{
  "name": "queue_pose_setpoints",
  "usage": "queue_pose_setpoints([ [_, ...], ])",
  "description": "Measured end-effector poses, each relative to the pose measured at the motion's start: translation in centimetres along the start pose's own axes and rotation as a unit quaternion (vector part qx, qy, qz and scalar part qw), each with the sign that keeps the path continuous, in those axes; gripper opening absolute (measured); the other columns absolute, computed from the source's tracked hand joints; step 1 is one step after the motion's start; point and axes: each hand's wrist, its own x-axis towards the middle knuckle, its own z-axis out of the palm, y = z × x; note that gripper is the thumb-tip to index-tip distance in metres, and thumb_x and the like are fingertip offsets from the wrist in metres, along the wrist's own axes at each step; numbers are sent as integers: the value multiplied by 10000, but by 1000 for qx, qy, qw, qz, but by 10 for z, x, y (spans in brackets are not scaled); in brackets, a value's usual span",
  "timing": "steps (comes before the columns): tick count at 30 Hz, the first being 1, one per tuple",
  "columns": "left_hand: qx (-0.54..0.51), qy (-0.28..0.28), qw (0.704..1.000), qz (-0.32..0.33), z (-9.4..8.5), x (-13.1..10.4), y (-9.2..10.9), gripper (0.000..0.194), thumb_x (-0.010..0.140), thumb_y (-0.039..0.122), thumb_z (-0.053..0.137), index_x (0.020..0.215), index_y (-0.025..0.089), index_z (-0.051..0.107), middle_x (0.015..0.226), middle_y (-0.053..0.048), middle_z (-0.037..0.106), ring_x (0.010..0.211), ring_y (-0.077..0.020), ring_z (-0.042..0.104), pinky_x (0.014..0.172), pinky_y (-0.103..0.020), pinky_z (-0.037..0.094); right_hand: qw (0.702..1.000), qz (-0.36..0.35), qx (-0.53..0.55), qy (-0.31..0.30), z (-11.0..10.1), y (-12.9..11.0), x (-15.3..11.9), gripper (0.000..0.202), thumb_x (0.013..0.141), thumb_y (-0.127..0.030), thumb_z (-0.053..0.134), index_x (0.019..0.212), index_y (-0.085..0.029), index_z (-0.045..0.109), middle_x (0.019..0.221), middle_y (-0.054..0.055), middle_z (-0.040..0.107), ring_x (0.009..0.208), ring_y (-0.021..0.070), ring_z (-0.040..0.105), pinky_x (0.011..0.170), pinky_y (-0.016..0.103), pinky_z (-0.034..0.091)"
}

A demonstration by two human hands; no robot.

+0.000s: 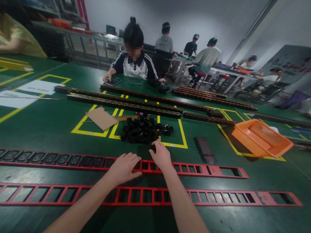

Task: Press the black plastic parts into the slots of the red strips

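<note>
My left hand [125, 168] lies over the upper red slotted frame [176, 167], fingers flat and thumb spread to the right. Left of it, several black square pieces [51, 158] sit in that frame's slots. My right hand [161, 155] is at the near edge of a pile of small black parts [138, 129], its thumb and forefinger curved; whether it touches or holds a part is hidden. Nearer to me runs the lower red slotted frame [146, 196], its slots showing the green table, with my forearms crossing above it.
An orange basket [262, 140] is at the right, near a dark pixelated object [205, 150]. Cardboard [101, 118] lies left of the pile. Long dark strips [124, 103] stretch behind it. A person [135, 60] sits across the green table [85, 144], with others around.
</note>
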Motion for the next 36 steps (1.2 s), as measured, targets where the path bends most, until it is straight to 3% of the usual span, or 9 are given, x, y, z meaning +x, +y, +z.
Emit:
queue_pose_setpoints([
  [3, -1, -4, 1000, -3, 0, 0, 0, 489, 836, 475, 637, 1245, 220, 554, 1162, -71, 629, 1094, -266, 548, 935, -407, 417, 1000, 3, 24, 1, 1, 2, 0, 219, 844, -195, 619, 1048, -252, 561, 1019, 30, 634, 964, 214, 595, 805, 329, 470],
  [9, -5, -5, 1000, -1, -1, 0, 0, 494, 844, 473, 630, 1256, 211, 551, 1180, -75, 630, 1099, -264, 548, 947, -409, 413, 992, -27, 110, 56, 3, 10, 0, 361, 867, -161, 492, 1213, -224, 573, 1166, 74, 604, 1029, 213, 591, 912, 361, 472],
  [14, -4, 0, 1000, -1, -2, -1, 0, 498, 837, 463, 646, 1251, 201, 555, 1176, -74, 634, 1097, -267, 547, 943, -424, 418, 984, -39, 162, 69, 1, 15, 0, 438, 816, -118, 441, 1200, -233, 618, 1083, 56, 571, 1017, 201, 576, 953, 367, 470],
  [19, -4, 4, 1000, 3, -2, -1, 0, 503, 837, 465, 648, 1252, 200, 552, 1166, -68, 638, 1087, -264, 553, 941, -435, 424, 978, -56, 185, 81, 0, 16, -1, 410, 714, -71, 452, 1036, -218, 659, 997, 52, 496, 952, 202, 560, 914, 372, 490],
  [24, 1, 6, 1000, 5, 0, -1, 0, 502, 836, 470, 646, 1255, 208, 552, 1162, -76, 639, 1097, -270, 549, 940, -430, 424, 969, -80, 203, 116, 0, 18, 0, 342, 620, -52, 481, 902, -218, 581, 1094, 72, 507, 1089, 231, 540, 970, 399, 455],
  [32, -2, 11, 1000, 6, -1, -2, -1, 506, 837, 475, 642, 1255, 203, 556, 1166, -74, 637, 1098, -268, 549, 946, -439, 428, 963, -48, 256, 67, -2, 15, -5, 154, 740, -169, 553, 841, -235, 457, 1117, 71, 636, 1045, 231, 604, 897, 401, 479],
  [36, -4, 7, 1000, 0, 1, -2, -1, 501, 844, 473, 632, 1260, 204, 555, 1167, -78, 636, 1095, -268, 552, 952, -442, 427, 972, -39, 221, 66, -6, 10, -7, 259, 742, -242, 639, 975, -223, 528, 1038, 46, 620, 947, 218, 599, 858, 381, 485],
])
